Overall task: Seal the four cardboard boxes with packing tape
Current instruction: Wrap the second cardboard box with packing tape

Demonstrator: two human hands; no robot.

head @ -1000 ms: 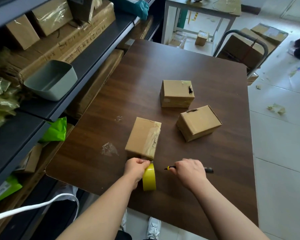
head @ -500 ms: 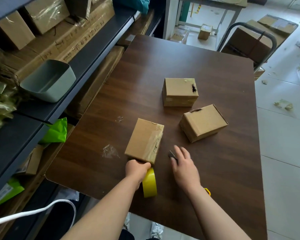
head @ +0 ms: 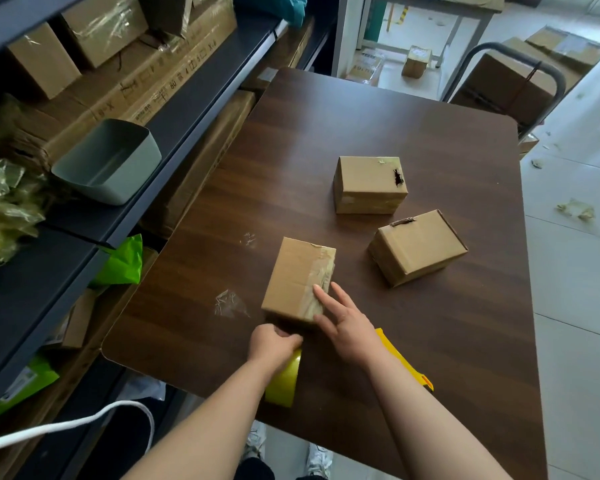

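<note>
Three cardboard boxes lie on the dark wooden table (head: 430,341). The nearest box (head: 293,277) has clear tape along its right side. My right hand (head: 345,325) lies open with its fingers flat on that taped edge. My left hand (head: 272,344) grips the yellow tape roll (head: 284,381) just below the box's near end. A yellow utility knife (head: 404,362) rests on the table under my right forearm. A second box (head: 369,183) sits further back, and a third box (head: 417,245) lies tilted to the right.
Scraps of clear tape (head: 227,303) stick to the table left of the near box. Dark shelving with cartons and a grey bin (head: 108,161) runs along the left. A cart loaded with boxes (head: 510,77) stands beyond the table's far right corner.
My right hand put the knife down on the table, then moved up and left onto the taped edge of the near box. My left hand stayed on the tape roll.
</note>
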